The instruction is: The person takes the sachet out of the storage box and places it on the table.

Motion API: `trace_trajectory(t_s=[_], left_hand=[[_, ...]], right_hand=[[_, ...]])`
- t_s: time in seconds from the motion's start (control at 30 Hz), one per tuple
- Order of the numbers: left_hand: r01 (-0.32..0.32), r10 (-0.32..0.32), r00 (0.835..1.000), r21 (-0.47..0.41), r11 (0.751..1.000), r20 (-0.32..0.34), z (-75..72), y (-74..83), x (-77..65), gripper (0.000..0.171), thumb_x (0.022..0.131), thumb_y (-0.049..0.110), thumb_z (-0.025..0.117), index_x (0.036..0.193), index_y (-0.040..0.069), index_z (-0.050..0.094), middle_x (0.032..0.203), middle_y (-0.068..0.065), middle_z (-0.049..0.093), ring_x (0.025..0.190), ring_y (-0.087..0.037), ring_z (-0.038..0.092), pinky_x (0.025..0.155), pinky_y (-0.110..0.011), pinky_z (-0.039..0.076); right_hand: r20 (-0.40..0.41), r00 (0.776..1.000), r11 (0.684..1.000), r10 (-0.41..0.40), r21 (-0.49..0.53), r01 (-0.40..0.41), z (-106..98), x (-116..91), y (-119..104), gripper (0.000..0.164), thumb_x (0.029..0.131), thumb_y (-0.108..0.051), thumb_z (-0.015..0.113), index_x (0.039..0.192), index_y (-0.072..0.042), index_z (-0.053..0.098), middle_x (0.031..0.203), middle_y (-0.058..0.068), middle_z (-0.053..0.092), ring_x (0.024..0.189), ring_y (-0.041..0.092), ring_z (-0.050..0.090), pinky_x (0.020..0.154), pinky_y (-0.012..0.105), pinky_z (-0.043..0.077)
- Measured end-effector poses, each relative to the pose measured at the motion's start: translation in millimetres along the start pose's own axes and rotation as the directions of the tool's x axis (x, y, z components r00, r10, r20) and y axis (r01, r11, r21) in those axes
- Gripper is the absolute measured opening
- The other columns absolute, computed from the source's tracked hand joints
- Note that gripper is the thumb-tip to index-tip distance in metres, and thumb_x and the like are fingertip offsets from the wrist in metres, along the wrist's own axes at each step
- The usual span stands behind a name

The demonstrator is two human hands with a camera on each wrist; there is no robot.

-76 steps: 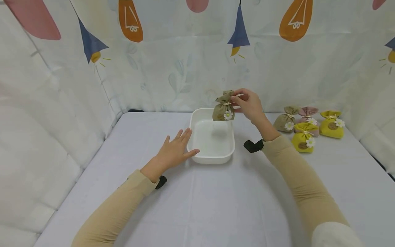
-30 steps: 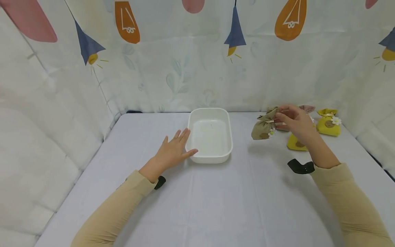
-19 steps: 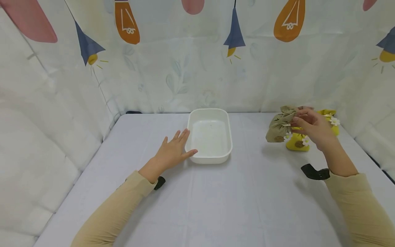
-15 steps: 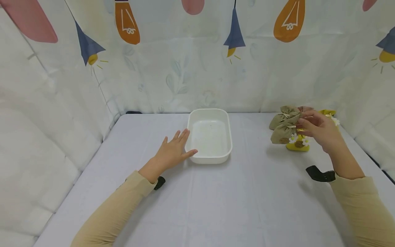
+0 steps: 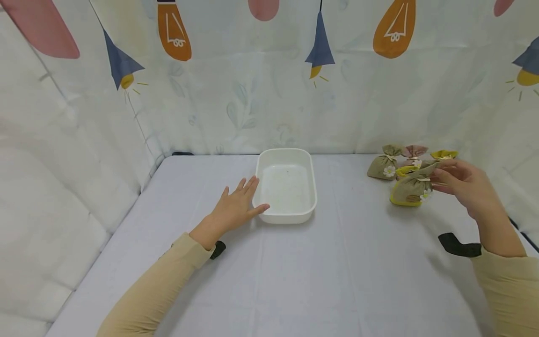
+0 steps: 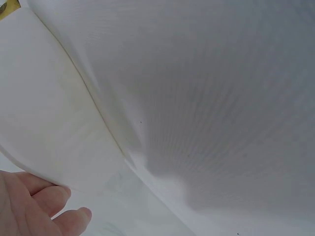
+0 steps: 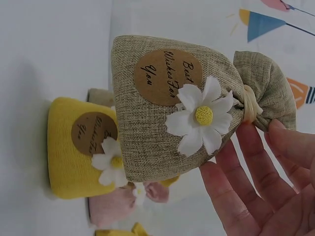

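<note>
My right hand [image 5: 467,185] pinches a greenish-beige cloth sachet [image 7: 162,113] by its gathered neck. The sachet carries a white flower and a round brown "Best Wishes For You" label. It is held up in front of a yellow sachet [image 7: 74,147], hiding most of that one in the head view. My left hand [image 5: 231,208], fingers spread, rests against the left wall of a white rectangular tub [image 5: 284,218]. In the left wrist view, fingertips [image 6: 54,199] touch the tub's side [image 6: 54,113]. No object lies in the tub.
Behind the held sachet stand another beige sachet [image 5: 381,167], a pink sachet [image 5: 414,150] and a second yellow sachet [image 5: 444,154], partly covered by the right hand. A patterned white curtain [image 5: 252,93] closes off the table's back edge.
My right hand has carried the beige sachet from above the tub rightward to the other sachets, lately in front of the nearer yellow one. The left hand has stayed at the tub.
</note>
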State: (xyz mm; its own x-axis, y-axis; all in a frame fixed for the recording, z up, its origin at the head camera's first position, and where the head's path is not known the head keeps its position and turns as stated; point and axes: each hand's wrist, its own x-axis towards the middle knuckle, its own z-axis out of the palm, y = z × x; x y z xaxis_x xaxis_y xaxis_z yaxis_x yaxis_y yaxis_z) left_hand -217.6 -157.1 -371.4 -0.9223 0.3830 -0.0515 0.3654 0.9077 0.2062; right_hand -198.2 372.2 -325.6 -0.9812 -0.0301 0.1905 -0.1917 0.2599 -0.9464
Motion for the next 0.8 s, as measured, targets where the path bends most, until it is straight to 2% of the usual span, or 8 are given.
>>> trace_trajectory(t_s=[0.13, 0.27, 0.43, 0.63, 0.8], left_hand=[[0.000, 0.000, 1.000, 0.007, 1.000, 0.000, -0.7, 0.6, -0.6, 0.094, 0.102, 0.066, 0.044, 0.165, 0.007, 0.008, 0.170, -0.009, 0.014, 0.156, -0.031, 0.009, 0.117, -0.069, 0.011], [-0.001, 0.001, 1.000, 0.006, 1.000, -0.005, -2.0, 1.6, -1.5, 0.094, 0.102, 0.065, 0.046, 0.165, 0.005, 0.010, 0.170, -0.010, 0.015, 0.156, -0.032, 0.011, 0.117, -0.070, 0.012], [-0.003, 0.003, 1.000, 0.010, 1.000, -0.002, -2.1, 2.3, -1.7, 0.094, 0.102, 0.066, 0.045, 0.165, 0.005, 0.010, 0.170, -0.009, 0.015, 0.156, -0.032, 0.011, 0.117, -0.070, 0.012], [-0.005, 0.005, 1.000, 0.025, 1.000, -0.008, -1.9, 2.0, -0.8, 0.093, 0.102, 0.066, 0.044, 0.165, 0.005, 0.010, 0.170, -0.010, 0.015, 0.156, -0.033, 0.012, 0.117, -0.070, 0.014], [-0.004, 0.004, 1.000, 0.022, 1.000, -0.009, -1.5, 1.5, -0.9, 0.093, 0.103, 0.065, 0.045, 0.165, 0.005, 0.011, 0.170, -0.010, 0.016, 0.156, -0.033, 0.012, 0.117, -0.070, 0.013]], right_hand=[[-0.039, 0.999, 1.000, 0.011, -0.003, -0.011, -8.1, -2.8, 2.5, 0.023, 0.104, 0.000, 0.055, 0.106, -0.020, 0.067, 0.097, -0.022, 0.068, 0.084, -0.008, 0.067, 0.068, 0.012, 0.054], [-0.094, 0.995, 0.994, 0.027, -0.104, -0.037, -14.7, -5.0, 6.0, 0.021, 0.105, -0.005, 0.056, 0.107, -0.023, 0.064, 0.095, -0.027, 0.064, 0.081, -0.012, 0.065, 0.067, 0.010, 0.053], [-0.137, 0.990, 0.987, 0.040, -0.148, -0.061, -27.5, -7.3, 11.0, 0.022, 0.106, -0.007, 0.054, 0.108, -0.027, 0.063, 0.093, -0.030, 0.062, 0.079, -0.014, 0.062, 0.064, 0.008, 0.051], [-0.181, 0.982, 0.987, 0.050, -0.144, -0.077, -44.3, -6.9, 16.7, 0.025, 0.106, -0.006, 0.054, 0.104, -0.029, 0.064, 0.092, -0.030, 0.061, 0.078, -0.015, 0.060, 0.063, 0.007, 0.050], [-0.201, 0.979, 0.996, 0.043, -0.071, -0.058, -54.1, -8.6, 21.1, 0.031, 0.106, -0.002, 0.052, 0.100, -0.029, 0.067, 0.090, -0.027, 0.064, 0.076, -0.012, 0.063, 0.062, 0.008, 0.050]])
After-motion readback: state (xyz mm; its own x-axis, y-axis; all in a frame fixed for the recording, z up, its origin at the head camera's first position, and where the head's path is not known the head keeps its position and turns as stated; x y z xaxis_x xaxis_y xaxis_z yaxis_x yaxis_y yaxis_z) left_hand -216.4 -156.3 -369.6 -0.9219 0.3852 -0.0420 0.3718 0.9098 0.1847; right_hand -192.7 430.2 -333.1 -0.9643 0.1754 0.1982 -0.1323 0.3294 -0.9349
